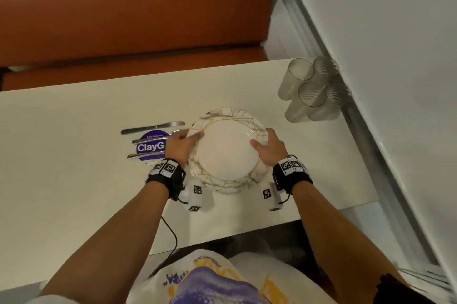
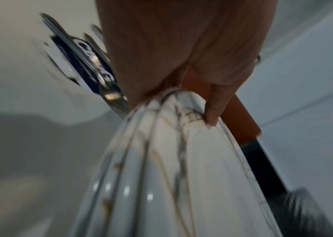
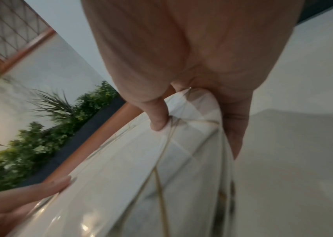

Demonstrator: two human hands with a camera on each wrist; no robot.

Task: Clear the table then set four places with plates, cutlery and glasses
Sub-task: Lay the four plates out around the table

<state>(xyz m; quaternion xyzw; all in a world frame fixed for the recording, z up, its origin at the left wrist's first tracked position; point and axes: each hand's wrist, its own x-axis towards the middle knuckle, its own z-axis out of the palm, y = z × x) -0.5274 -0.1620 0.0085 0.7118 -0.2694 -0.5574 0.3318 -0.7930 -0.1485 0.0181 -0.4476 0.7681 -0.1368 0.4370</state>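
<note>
Several round plates, glossy white with grey marble veining and thin gold lines on the rims, sit in a stack held between both hands over the smooth pale table. The left hand grips the stack's left rim, thumb curled over the top edge and fingers hidden underneath. The right hand holds the opposite rim the same way, thumb pressed on the upper face. Whether the stack rests on the table or is raised just off it cannot be told. Just left of the plates lie three pieces of shiny metal cutlery, long and slim, across a round purple sticker. Four clear ribbed glasses, cylindrical, stand clustered at the table's far right corner beside a white wall. An orange padded bench runs behind the table.
</note>
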